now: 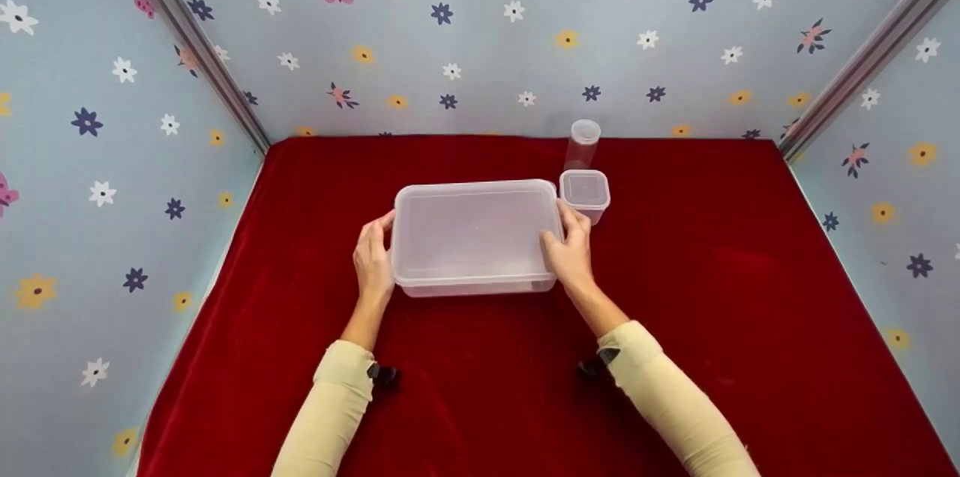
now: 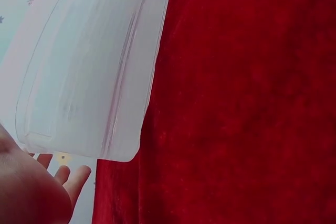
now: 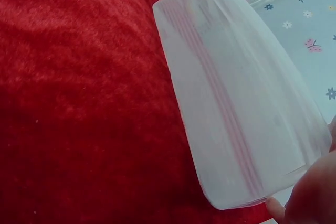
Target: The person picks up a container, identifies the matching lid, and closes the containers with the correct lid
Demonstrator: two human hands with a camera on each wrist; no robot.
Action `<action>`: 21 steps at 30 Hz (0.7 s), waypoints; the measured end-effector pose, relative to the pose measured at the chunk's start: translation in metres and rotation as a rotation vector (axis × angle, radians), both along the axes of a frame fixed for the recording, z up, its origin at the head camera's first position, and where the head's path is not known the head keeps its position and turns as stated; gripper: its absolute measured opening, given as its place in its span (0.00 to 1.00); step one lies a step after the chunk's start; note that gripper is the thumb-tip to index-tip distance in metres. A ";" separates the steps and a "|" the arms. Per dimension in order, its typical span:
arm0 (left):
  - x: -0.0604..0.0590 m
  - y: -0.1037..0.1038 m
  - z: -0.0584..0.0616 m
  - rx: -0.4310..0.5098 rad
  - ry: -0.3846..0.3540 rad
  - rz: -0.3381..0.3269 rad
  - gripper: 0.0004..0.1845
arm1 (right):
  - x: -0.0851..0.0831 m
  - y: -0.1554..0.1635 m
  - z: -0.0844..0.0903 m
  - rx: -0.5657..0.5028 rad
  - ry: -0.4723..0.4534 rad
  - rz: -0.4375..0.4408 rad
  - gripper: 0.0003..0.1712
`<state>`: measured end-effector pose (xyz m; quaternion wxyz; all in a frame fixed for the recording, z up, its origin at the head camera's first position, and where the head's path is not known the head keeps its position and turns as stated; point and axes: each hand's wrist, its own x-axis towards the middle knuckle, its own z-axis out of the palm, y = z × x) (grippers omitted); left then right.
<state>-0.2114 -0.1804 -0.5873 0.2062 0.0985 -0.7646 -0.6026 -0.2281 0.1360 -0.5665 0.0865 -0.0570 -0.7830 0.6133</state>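
Presently both hands grip one clear lidded container (image 1: 475,235) by its short ends — the left hand (image 1: 373,261) on the left end, the right hand (image 1: 570,250) on the right, fingers curled over the rim. The container sits mid-surface on the red cloth (image 1: 712,297). Just beyond its right far corner stands a small square tub (image 1: 584,193), then a tall clear cylinder (image 1: 582,143). Risk — shifting the container rightward or away would likely knock the tub into the cylinder and topple it.

small square tub (image 1: 584,193) beside a clear tube (image 1: 583,143) (upright).
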 end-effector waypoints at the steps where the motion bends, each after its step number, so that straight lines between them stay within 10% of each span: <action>1: 0.000 0.000 -0.001 -0.006 0.008 -0.005 0.25 | 0.000 0.000 -0.001 0.003 0.000 -0.001 0.44; 13: -0.004 -0.005 -0.011 -0.027 0.044 -0.025 0.25 | -0.002 0.001 -0.003 0.037 0.003 0.026 0.45; 21: -0.018 -0.018 -0.041 0.015 0.071 -0.035 0.25 | -0.004 0.008 -0.006 0.026 -0.028 0.055 0.44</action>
